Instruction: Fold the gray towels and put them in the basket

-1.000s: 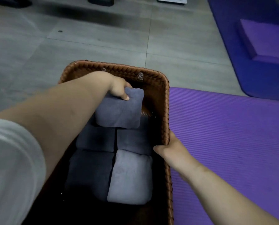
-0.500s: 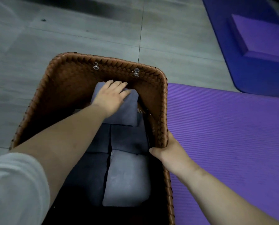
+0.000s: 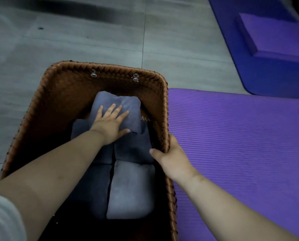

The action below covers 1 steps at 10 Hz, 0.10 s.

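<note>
Gray towel (image 3: pixel 128 105) now flattened under left hand (image 3: pixel 110 125) (fingers (image 3: pixel 123 114) spread).

Floor (image 3: pixel 75 49): gray tiles w/ thin grout lines (image 3: pixel 144 32), one running front-to-back, others crossing it. Small dark spot (image 3: pixel 40 28) on a tile, upper left. Wide dark smudgy band (image 3: pixel 93 13) across the far tiles near the top edge; shadow or stain, can't tell.

Purple mat (image 3: pixel 241 145) lies flat on the floor and fills the right and lower-right of the view. Its surface is ribbed w/ fine ridges running approx. left-right.

Blue mat (image 3: pixel 270 79) at upper right, darker, w/ a rounded near corner. Its near edge meets the purple mat's far edge; touching or overlapping, can't tell.

Purple block (image 3: pixel 281 33) sits on the blue mat, flat top, partly cut off by the right edge.
</note>
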Available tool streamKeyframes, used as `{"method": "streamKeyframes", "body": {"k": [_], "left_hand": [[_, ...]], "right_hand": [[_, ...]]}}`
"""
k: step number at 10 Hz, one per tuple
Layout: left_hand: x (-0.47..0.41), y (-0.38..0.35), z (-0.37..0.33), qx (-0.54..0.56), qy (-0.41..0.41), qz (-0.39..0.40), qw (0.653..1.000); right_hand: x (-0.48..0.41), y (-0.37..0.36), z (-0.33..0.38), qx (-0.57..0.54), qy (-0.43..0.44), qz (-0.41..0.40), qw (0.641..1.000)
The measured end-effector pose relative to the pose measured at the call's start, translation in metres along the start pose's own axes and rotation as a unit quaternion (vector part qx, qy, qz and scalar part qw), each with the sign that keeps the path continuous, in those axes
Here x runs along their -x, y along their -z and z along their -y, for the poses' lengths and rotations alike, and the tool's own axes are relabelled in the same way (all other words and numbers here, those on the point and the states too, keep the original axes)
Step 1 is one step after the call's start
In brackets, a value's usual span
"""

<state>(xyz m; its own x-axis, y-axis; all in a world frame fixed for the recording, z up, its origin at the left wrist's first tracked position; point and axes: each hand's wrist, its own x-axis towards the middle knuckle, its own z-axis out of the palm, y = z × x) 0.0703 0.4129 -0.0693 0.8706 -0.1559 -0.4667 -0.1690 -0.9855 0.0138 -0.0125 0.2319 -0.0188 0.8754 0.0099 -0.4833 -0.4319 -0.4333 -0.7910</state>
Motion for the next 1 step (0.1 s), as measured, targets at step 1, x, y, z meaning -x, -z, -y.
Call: {"method": "streamKeyframes", "body": {"k": [1], "left_hand": [[0.0154,0.0093,0.0017,0.042,-0.005,-0.048,0.998]], "right_hand": [[0.0101,0.0010,0.0024,0.016,0.053,-0.043,0.998]]}}
